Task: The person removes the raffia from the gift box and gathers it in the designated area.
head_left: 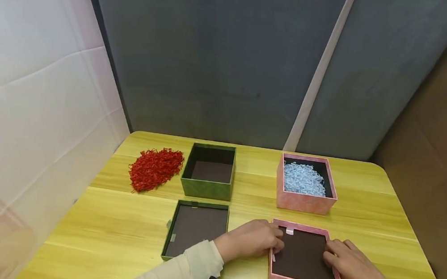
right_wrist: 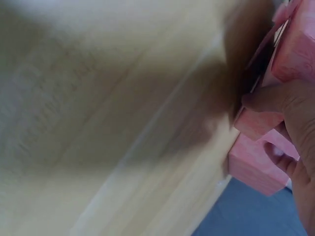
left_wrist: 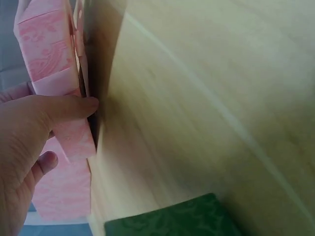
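A pale sleeve [head_left: 184,268] lies nearest; I watch the left hand [head_left: 255,238] and right hand [head_left: 355,261] pinch opposite sides of the pink lid [head_left: 303,257], likely for even support; it's in front of the pink box [head_left: 305,204].

Pink patterned lid [head_left: 306,259], red shreds [head_left: 155,169]
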Motion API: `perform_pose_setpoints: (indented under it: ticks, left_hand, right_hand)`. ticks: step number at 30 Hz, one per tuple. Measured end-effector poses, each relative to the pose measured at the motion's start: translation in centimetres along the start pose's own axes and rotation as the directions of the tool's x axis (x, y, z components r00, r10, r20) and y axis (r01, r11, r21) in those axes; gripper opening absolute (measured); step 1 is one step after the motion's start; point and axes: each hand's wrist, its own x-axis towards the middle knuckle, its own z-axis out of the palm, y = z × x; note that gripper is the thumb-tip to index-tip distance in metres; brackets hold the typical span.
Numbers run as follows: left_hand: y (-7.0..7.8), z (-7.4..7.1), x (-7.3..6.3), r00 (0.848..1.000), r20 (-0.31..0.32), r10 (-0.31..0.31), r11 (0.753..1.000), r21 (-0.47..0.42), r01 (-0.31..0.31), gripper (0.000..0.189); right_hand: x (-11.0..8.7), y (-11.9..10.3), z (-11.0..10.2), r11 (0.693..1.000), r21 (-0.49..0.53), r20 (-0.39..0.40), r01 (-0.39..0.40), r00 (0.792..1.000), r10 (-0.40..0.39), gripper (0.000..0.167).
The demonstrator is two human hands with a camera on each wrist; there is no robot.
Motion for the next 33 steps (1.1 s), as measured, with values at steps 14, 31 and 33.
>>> perform_pose_setpoints:
  ticks: [14, 31, 33]
  left_hand:
    - [0.2, 0.4, -0.2, 0.999, 0.052, 0.007, 0.988, -0.153, 0.001, 0.021]
    - [-5.3, -3.7, 3.7, 0.741, 0.029, -0.671, 0.665, -0.418, 0.619, 0.064]
    - [-5.8, -3.4, 4.5, 0.73, 0.065, -0.681, 0.639, -0.434, 0.635, 0.067]
  right_hand:
    - [-0.6, -0.3, 1.1, 1.0, 0.005, -0.027, 0.001, 1.0, -0.001, 0.015]
    - [11.8, 7.6, -7.0, 0.874, 0.198, 0.111, -0.444, 0.896, 0.43, 0.038]
    - [13.2, 8.6, -6.5, 0.822, 0.238, 0.194, -0.517, 0.854, 0.482, 0.042]
